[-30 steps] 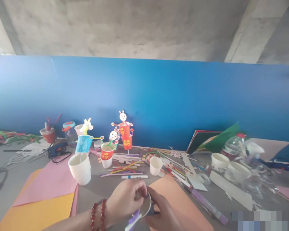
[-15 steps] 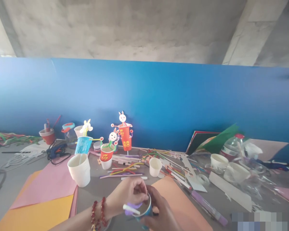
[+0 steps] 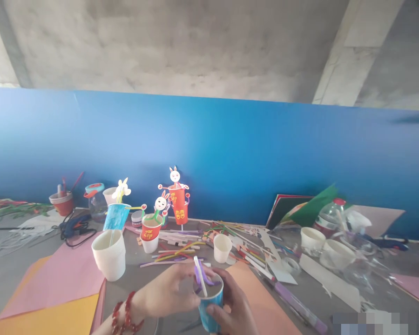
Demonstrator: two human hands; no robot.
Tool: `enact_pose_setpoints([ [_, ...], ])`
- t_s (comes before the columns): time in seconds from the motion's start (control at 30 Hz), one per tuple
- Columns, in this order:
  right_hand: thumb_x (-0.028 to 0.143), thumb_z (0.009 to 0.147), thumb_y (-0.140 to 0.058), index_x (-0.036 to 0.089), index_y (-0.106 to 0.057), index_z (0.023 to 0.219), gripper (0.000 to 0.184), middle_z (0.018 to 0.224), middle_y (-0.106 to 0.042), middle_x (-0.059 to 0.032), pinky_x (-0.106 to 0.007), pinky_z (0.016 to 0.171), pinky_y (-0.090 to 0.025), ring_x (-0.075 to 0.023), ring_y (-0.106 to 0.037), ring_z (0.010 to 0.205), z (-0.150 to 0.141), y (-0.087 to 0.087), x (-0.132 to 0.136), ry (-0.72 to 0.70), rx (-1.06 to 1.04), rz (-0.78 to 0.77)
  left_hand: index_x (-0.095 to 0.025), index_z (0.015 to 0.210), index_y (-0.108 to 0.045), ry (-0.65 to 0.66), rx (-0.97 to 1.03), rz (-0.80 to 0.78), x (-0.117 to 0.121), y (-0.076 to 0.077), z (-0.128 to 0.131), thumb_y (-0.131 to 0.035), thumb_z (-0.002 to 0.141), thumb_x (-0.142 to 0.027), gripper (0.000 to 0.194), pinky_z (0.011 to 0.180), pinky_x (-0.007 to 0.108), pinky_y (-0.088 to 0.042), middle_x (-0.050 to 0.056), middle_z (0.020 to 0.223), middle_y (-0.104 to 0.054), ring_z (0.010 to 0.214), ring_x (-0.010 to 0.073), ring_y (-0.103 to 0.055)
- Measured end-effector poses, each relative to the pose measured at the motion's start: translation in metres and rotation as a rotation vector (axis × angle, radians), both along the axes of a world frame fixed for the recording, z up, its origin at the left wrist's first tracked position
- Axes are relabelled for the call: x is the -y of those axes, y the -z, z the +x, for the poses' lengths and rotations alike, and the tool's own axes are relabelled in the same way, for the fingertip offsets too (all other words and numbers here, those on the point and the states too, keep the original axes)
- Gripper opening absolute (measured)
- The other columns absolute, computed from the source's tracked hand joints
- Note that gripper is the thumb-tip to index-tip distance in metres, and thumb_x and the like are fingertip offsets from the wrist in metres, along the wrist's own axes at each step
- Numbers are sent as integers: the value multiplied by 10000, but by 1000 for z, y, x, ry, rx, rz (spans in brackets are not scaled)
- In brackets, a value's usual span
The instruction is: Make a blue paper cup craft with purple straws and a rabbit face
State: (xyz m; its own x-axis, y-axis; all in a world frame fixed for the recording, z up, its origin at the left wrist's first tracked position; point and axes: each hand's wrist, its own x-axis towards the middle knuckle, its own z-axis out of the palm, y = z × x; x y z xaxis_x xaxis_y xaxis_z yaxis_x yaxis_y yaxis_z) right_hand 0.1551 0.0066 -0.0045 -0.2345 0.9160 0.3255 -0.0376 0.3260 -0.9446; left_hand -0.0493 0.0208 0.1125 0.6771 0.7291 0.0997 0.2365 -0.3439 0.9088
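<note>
A blue-painted paper cup (image 3: 210, 312) is held upright between my two hands, low in the middle of the view. My right hand (image 3: 236, 302) wraps its right side, thumb across the front. On the left, my left hand (image 3: 178, 287), with red bead bracelets at the wrist, curves round the cup, its thumb against the side and its fingers behind the rim. From the cup's mouth rises a white straw (image 3: 199, 275), leaning left, with a fuzzy purple pipe cleaner (image 3: 209, 282) around it. Some left fingertips are hidden behind the straw and the pipe cleaner.
Several rabbit-topped cups, including a red one (image 3: 151, 227), stand beyond my hands. Stacked white cups (image 3: 109, 260) stand left; another white cup (image 3: 222, 248) is ahead. Pipe cleaners (image 3: 176, 253), orange paper (image 3: 261, 298), a glue gun (image 3: 75, 225) and plastic bottles lie around.
My left hand has drawn back from inside the cup to its left side. The straw and purple pipe cleaner have swung from hanging over the left rim to standing more upright.
</note>
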Motion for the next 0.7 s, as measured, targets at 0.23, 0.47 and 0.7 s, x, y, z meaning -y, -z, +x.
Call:
enact_pose_setpoints([
  [0.23,772,687,-694,269,-445,1266,806,970,-748,-108,-362,696,-574,-310,-729,859,-6,11,-1,44,16,20,-184,986,-691,-428,55,18,2,33,26,-559,905,-361,235,771,312,-522,70,971,-768,888,242,-693],
  [0.47,669,683,-723,256,-467,1292,779,1025,-780,-130,-339,660,-587,-328,-735,865,-6,12,0,75,138,56,-181,903,-683,-430,7,63,-1,28,30,-553,876,-269,159,835,311,-509,59,917,-767,900,239,-694],
  [0.7,239,570,-774,266,-554,1270,734,1005,-791,-62,-315,713,-586,-320,-712,933,-7,3,4,138,244,-33,-182,913,-727,-392,-22,68,-2,30,32,-589,857,-227,155,851,290,-520,55,963,-783,943,245,-711],
])
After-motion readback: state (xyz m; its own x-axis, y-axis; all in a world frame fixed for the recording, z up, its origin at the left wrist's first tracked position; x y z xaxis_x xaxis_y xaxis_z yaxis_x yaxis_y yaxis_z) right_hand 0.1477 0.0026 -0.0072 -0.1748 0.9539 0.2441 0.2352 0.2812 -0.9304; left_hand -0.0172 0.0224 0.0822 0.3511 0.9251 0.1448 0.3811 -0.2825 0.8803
